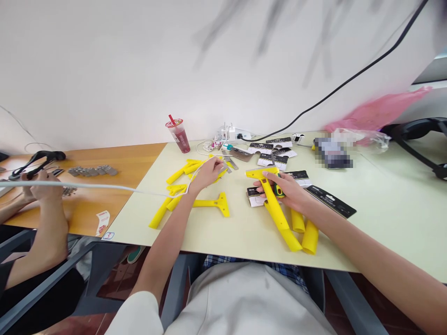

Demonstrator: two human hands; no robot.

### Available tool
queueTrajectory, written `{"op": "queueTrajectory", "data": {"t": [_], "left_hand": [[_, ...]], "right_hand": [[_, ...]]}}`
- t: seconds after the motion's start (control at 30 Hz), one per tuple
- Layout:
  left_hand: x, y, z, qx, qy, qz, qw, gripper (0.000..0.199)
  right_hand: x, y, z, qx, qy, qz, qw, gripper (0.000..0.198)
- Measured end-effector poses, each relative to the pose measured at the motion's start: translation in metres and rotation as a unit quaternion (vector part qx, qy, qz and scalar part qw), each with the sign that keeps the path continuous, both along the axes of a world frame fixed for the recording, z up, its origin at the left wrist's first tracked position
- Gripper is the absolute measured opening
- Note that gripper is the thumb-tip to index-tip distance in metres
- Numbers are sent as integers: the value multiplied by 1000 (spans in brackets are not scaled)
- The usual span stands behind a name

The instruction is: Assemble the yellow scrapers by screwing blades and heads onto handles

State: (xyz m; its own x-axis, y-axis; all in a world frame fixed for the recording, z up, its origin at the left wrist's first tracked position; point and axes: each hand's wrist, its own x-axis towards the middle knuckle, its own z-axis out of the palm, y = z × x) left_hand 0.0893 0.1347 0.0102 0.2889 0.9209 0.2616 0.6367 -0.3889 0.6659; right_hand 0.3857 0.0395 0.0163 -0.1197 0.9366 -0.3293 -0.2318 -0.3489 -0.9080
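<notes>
My right hand (291, 190) is closed around a yellow scraper (274, 202), its wide head towards the wall and its handle slanting down to the right. A black and yellow-green handle (279, 190), like a screwdriver's, also sits in that hand. My left hand (207, 173) hangs over a pile of yellow scraper parts (177, 174), beside thin metal blades (229, 162). Its fingers are curled together; what they hold, if anything, is hidden. A loose yellow scraper head with handle (221, 204) lies below it. Yellow tube handles (310, 237) lie under my right wrist.
Black-and-white cards (273, 160) lie behind my right hand, near a power strip (230, 134). A cup with a red drink (179, 136) stands at the back. A white cable (104, 186) crosses my left wrist. Another person's hands (42, 187) are at the wooden table.
</notes>
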Motion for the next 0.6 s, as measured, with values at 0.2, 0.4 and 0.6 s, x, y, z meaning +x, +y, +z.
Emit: {"op": "queueTrajectory", "data": {"t": [0.2,0.4,0.6], "left_hand": [[52,-39,6,-15,-73,-132,988,20],[62,-51,3,78,-33,-165,983,13],[62,-53,2,121,17,-183,976,16]], "right_hand": [[-2,-1,1,-14,13,26,999,10],[-1,0,-3,-12,4,41,999,18],[-1,0,-1,-20,10,49,999,19]]}}
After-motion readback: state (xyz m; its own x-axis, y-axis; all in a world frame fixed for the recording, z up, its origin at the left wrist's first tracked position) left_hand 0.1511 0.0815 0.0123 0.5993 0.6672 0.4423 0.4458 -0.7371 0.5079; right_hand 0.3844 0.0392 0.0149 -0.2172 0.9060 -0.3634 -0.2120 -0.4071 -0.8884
